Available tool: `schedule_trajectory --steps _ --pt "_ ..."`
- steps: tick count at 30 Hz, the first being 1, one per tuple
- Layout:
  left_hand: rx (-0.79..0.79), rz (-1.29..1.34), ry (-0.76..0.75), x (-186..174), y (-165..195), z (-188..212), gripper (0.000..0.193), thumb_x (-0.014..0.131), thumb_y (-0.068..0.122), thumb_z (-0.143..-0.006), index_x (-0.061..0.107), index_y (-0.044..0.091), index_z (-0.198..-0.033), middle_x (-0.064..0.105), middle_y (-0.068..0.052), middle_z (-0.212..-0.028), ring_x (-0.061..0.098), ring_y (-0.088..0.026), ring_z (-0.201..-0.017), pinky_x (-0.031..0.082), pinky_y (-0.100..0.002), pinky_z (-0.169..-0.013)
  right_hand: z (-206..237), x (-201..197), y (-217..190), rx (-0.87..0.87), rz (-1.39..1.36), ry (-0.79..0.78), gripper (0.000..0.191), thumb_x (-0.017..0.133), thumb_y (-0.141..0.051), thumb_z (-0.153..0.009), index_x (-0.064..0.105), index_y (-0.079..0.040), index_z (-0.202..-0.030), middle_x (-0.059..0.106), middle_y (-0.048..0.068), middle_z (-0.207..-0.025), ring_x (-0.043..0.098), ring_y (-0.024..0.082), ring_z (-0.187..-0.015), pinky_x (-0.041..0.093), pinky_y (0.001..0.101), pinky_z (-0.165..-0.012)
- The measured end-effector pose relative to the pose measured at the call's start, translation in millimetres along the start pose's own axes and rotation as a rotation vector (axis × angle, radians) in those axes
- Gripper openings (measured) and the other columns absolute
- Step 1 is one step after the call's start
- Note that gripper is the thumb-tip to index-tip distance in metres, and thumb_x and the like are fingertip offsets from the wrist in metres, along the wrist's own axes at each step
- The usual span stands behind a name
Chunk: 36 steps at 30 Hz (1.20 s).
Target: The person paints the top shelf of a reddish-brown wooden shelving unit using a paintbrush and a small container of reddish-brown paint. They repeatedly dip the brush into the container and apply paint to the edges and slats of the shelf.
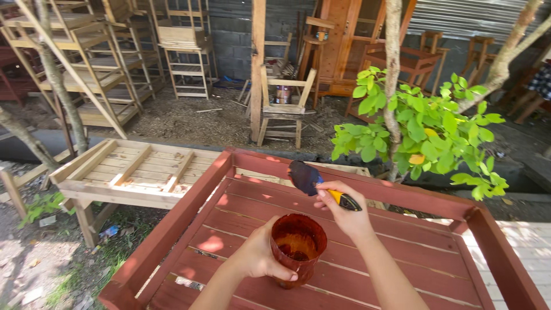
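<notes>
**Red-brown stain, brush loaded, cup in hand**

Red-brown stain covers the slatted wooden frame (344, 252) that fills the lower part of the head view, its raised rails running up to the left and across the top. The left hand (258, 255) is wrapped around a small cup (298, 247) coated inside and out with the same stain, holding it just above the slats, upright or nearly so. The right hand (341, 209) is closed on the yellow-and-black handle of a paintbrush (313, 181), whose dark, wet bristles point up and left, above the cup and near the far rail.

Beside the frame on the left stands an unpainted slatted frame (132, 169) of pale wood, close to the stained one. A leafy young tree (425, 132) grows just beyond the far rail on the right. Further back stand a bare wooden chair (284, 106) and stacks of unfinished shelving (86, 74) on a floor of wood shavings.

The likely troubles: the loaded bristles could drip onto slats already coated and leave blotches; the cup, slick with stain on its outside, could slip or tip in the grip; and a careless flick could spatter the pale frame alongside.
</notes>
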State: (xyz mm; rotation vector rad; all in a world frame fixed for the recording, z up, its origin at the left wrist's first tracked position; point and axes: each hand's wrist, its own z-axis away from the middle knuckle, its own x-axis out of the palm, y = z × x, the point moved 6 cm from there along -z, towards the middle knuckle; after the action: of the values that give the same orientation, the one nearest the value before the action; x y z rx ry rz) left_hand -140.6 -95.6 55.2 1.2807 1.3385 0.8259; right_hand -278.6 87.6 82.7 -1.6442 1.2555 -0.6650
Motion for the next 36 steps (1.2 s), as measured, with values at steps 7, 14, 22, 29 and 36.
schedule_trajectory --steps 7,14,22,29,36 --pt "-0.077 0.139 -0.047 -38 0 40 0.109 0.096 0.014 -0.042 0.052 0.003 -0.141 0.069 -0.009 -0.136 0.064 -0.022 -0.13 0.048 -0.036 -0.115 -29 86 9 -0.089 0.048 -0.144 0.015 0.073 -0.01 -0.093 0.075 -0.003 -0.107 0.075 0.006 -0.093 0.076 0.015 -0.078 0.062 0.0266 -0.067" --pt "-0.294 -0.384 -0.029 -75 -7 49 0.102 0.086 0.001 -0.051 0.045 0.006 -0.144 0.06 -0.013 -0.14 0.056 -0.024 -0.134 0.046 -0.032 -0.112 -45 134 6 -0.331 0.164 -0.262 0.016 0.075 -0.004 -0.088 0.073 -0.004 -0.105 0.077 0.005 -0.092 0.077 0.012 -0.084 0.061 0.0267 -0.076" --pt "-0.145 -0.558 0.533 -123 -16 27 0.063 0.067 0.004 -0.072 0.055 0.007 -0.133 0.057 -0.016 -0.141 0.053 -0.033 -0.134 0.043 -0.041 -0.109 -66 165 12 -0.6 0.324 -0.227 0.021 0.076 -0.004 -0.086 0.073 -0.006 -0.106 0.076 0.011 -0.094 0.076 0.023 -0.084 0.058 0.0313 -0.077" --pt "-0.257 -0.744 0.537 -116 -49 3 0.062 0.063 0.005 -0.075 0.05 0.001 -0.135 0.043 -0.023 -0.153 0.044 -0.035 -0.14 0.043 -0.045 -0.11 -76 193 17 -0.754 0.563 -0.204 0.02 0.078 -0.006 -0.084 0.073 -0.011 -0.103 0.073 0.012 -0.088 0.072 0.032 -0.074 0.058 0.0395 -0.065" --pt "-0.298 -0.78 0.507 -116 -59 -13 0.075 0.057 0.001 -0.074 0.038 -0.005 -0.147 0.034 -0.024 -0.158 0.032 -0.033 -0.149 0.038 -0.043 -0.115 -67 161 8 -0.735 0.602 -0.106 0.023 0.077 -0.007 -0.082 0.073 -0.011 -0.105 0.074 0.01 -0.087 0.073 0.028 -0.072 0.059 0.037 -0.063"
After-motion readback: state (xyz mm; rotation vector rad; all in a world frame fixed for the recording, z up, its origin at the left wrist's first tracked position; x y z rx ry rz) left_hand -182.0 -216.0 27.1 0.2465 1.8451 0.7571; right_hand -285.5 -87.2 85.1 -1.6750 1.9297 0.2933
